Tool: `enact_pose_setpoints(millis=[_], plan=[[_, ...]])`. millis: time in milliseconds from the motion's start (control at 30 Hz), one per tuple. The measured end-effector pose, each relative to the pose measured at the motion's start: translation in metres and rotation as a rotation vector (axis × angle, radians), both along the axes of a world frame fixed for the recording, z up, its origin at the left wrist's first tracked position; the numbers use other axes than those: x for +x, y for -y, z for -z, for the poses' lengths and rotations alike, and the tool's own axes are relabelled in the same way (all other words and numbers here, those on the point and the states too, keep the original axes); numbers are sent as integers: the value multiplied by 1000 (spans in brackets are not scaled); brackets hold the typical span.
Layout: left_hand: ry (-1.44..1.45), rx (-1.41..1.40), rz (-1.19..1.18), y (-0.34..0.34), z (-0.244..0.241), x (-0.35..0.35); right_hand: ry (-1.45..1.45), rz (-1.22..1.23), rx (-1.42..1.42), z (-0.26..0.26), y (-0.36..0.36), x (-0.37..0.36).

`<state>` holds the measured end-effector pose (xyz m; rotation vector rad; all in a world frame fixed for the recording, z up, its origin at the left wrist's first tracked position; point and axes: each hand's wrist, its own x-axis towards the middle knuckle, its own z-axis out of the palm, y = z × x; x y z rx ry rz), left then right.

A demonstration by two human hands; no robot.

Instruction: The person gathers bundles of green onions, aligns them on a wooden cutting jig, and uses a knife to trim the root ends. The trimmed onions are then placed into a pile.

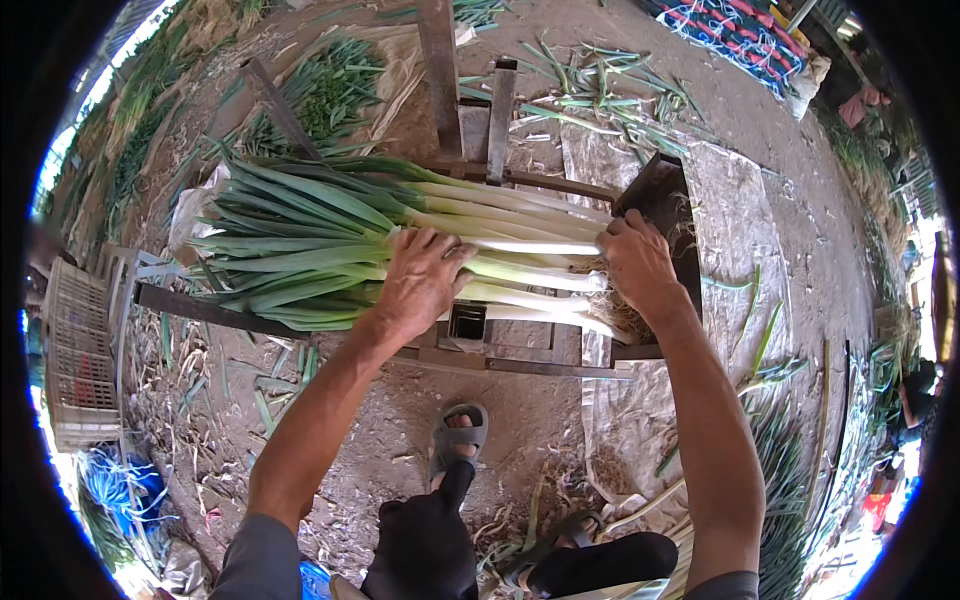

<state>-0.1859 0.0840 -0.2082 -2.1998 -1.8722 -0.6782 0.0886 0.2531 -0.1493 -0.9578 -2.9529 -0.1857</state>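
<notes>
A bundle of leeks (pixel 525 202) lies across a metal frame (pixel 480 363), green leaves (pixel 292 202) to the left and white stems to the right. My left hand (pixel 426 277) is curled over a leek where its leaves meet the stem. At the root end, my right hand (pixel 641 259) has its fingers around the same white stem (pixel 536 246). Brown, hair-like roots (pixel 622 304) show under my right wrist, beside the frame's upright metal end plate (pixel 686 247). My fingers hide part of the held leek.
Metal uprights (pixel 440 82) rise on the far side. Cut leaves (pixel 607 94) and a pale sheet (pixel 739 225) lie on the dirt floor. A plastic crate (pixel 81 352) stands left. More leeks (pixel 787 457) lie at lower right. My sandalled foot (pixel 459 435) is below the frame.
</notes>
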Motion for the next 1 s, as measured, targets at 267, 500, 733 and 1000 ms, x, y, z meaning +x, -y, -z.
enact_pose_setpoints(millis=[267,500,733,1000], plan=[[-9,-5,24,2,5,-9,17,-162,103,21,45,-3],[24,-3,23,-7,6,-8,204,-142,50,49,80,-11],[54,40,41,-3,6,-14,554,-43,4,8,56,15],[39,52,64,18,16,-9,112,72,-171,-3,46,-4]])
